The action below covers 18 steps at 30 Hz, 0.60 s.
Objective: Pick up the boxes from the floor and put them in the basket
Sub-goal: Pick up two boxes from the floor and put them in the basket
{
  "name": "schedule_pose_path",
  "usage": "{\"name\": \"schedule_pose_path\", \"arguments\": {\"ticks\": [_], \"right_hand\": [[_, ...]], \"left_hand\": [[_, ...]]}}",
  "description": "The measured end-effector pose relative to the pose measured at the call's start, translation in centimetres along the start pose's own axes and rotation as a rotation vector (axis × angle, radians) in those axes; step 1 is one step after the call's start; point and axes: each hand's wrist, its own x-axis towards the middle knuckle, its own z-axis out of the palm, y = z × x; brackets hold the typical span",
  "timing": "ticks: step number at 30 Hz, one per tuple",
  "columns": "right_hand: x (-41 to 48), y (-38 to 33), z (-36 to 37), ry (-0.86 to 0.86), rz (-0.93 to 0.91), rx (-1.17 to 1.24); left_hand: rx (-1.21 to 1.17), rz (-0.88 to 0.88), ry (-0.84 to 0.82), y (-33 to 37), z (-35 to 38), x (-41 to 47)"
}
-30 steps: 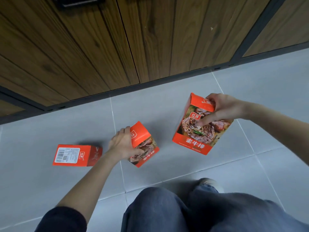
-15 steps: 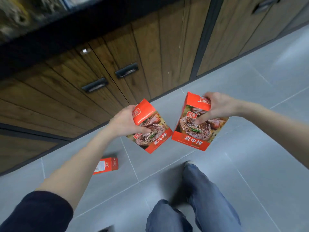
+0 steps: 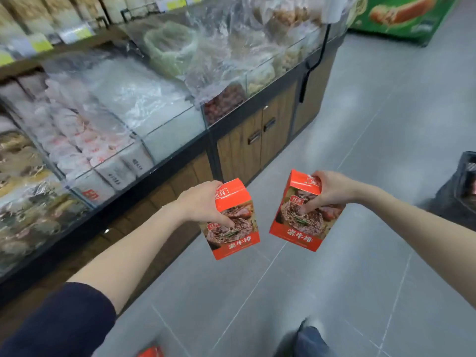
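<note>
A long shop counter (image 3: 280, 130) with glass-fronted bins of bagged goods above brown wooden cabinet doors runs down the left side, and the pale grey tiled floor (image 3: 386, 140) opens out to the right. At the right edge, partly cut off, stands a dark, black-sided container (image 3: 457, 194). I take it for the basket, though too little of it shows to be sure.

The person holds both arms out in front, a box in each hand. The left hand (image 3: 202, 202) wraps round the upper part of one red cardboard box with a meat picture (image 3: 235, 228), thumb pressed on its front. The right hand (image 3: 333, 190) grips the top of a second red picture box (image 3: 300, 222) the same way. Both boxes are in the air, near each other but apart, and well short of the dark container.

At the bottom edge a sliver of another red box (image 3: 152, 353) lies on the floor.

By my reckoning, two boxes are lifted but not delivered, and at least one remains to fetch.
</note>
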Motion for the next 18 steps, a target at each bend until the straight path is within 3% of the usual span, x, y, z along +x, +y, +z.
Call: {"name": "schedule_pose_path", "arguments": {"ticks": [6, 18], "right_hand": [[-4.9, 8.7, -9.7, 0.183, 0.102, 0.018], [-9.8, 25.7, -25.8, 0.402, 0.264, -0.043]], "left_hand": [[0.072, 0.257, -0.075, 14.0, -5.0, 8.4], [0.167, 0.553, -0.142, 39.8, -4.8, 23.2]]}}
